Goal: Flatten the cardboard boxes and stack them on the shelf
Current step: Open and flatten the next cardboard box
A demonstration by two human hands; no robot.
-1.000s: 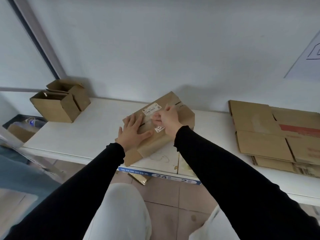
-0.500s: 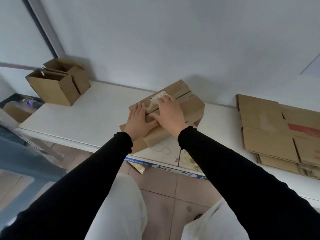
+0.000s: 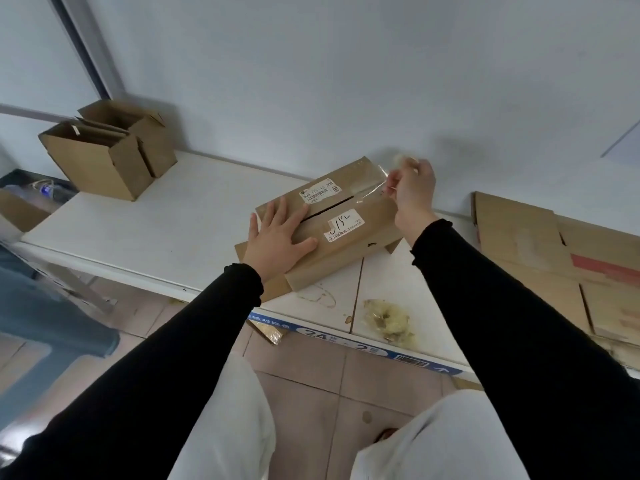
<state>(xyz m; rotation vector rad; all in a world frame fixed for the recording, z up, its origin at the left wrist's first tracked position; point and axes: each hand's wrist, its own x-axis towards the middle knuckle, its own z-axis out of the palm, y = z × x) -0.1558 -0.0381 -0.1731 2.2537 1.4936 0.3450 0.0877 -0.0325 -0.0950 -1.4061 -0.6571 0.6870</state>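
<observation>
Sealed box (image 3: 329,223) near the shelf's (image 3: 156,233) front edge, long axis running from near-left to far-right. Left hand (image 3: 277,237) lies spread flat on its near end; right hand (image 3: 412,192) at the far end pinches clear tape (image 3: 370,187), peeling it off the seam. Two open boxes (image 3: 107,154) at the far-left corner; flattened stack (image 3: 561,268) at the right end.

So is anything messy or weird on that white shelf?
Yes. A crumpled wad of yellowish tape lies loose near the shelf's front edge, beside a brownish ring stain. The box under the left hand sits crooked, its clear tape half peeled up by the right hand.
</observation>
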